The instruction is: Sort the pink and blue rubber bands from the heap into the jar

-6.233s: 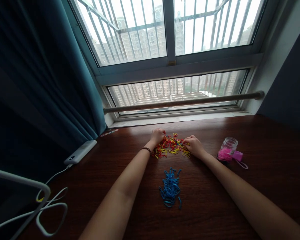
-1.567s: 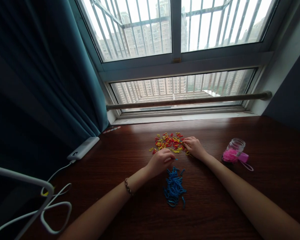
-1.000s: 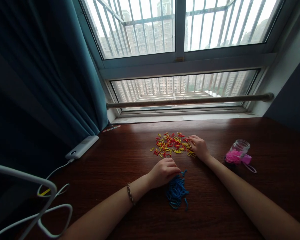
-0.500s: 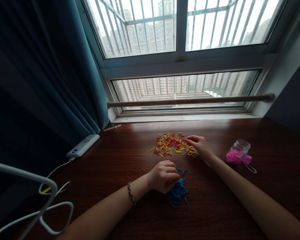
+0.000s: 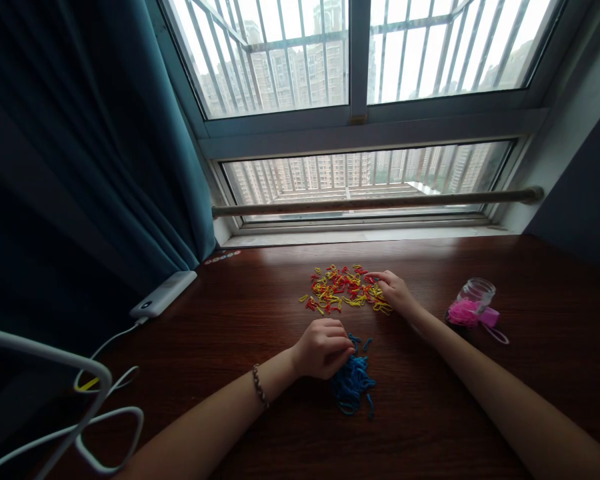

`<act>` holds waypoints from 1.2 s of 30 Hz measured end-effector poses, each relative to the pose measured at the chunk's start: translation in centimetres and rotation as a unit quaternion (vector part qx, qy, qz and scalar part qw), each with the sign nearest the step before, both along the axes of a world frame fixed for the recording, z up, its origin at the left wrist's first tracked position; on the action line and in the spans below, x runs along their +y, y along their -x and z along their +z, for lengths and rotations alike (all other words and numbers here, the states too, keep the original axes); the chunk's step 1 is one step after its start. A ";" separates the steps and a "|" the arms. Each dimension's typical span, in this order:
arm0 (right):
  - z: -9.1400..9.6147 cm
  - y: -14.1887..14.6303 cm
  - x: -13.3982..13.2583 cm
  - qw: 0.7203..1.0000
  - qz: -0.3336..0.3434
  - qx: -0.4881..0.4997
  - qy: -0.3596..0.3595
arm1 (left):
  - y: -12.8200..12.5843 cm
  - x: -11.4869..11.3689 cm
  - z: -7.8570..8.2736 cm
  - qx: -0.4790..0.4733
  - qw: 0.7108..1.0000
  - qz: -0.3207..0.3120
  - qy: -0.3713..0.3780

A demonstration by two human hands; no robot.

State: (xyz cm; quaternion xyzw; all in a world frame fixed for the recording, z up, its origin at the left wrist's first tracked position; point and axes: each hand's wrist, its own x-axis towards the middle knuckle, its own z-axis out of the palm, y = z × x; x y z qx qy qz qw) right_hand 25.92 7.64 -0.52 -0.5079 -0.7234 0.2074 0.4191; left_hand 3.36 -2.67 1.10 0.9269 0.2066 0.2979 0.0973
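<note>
Over the upper left edge of a pile of blue rubber bands (image 5: 353,387), my left hand (image 5: 323,348) is closed, fingers curled and thumb pressed against them. Whatever is between those fingertips is hidden. Farther back lies a loose spread of small red and yellow rubber bands (image 5: 344,288), some of them looped. At its right edge my right hand (image 5: 394,291) reaches in, index finger stretched out onto the bands and thumb slightly apart below it. No band shows clearly in the right hand.
On the right, a clear jar (image 5: 479,293) stands by pink bands (image 5: 463,312) and a pink tag with a loop (image 5: 491,319). A white power bank (image 5: 164,295) with a white cable (image 5: 100,370) lies left, near a blue curtain (image 5: 180,200). The window sill (image 5: 370,235) bounds the table's back.
My right index finger has straightened out from a bent, near-pinched pose at the red and yellow bands. My left hand stays closed by the blue pile. The view has shifted slightly.
</note>
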 end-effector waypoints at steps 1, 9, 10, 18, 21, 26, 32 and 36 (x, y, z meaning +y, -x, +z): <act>0.3 0.1 -0.2 1.000 0.002 0.015 0.000 | 0.0 0.0 0.1 -0.014 1.000 0.011 0.014; 4.5 2.3 -4.3 0.932 0.320 0.014 0.169 | 0.5 1.7 0.4 -0.217 0.915 0.271 0.208; 4.7 2.6 -4.8 0.907 0.370 -0.010 0.199 | 0.6 2.0 0.3 -0.235 0.903 0.284 0.221; 5.2 3.0 -5.4 0.896 0.331 -0.104 0.277 | 0.4 1.8 -0.6 -0.150 0.936 0.262 0.182; 5.4 3.0 -5.7 0.919 0.263 -0.156 0.248 | 0.0 1.0 -0.6 -0.043 0.967 0.232 0.091; 5.1 4.3 -7.8 0.916 0.227 -0.272 0.187 | -0.5 0.4 -0.2 0.048 0.972 0.222 0.052; 5.4 4.5 -10.4 0.902 0.301 -0.236 0.202 | -0.1 0.0 0.9 0.044 0.968 0.091 0.229; 4.8 1.2 -12.2 0.937 0.256 -0.170 0.167 | 1.8 -1.6 2.4 0.040 0.953 0.066 0.294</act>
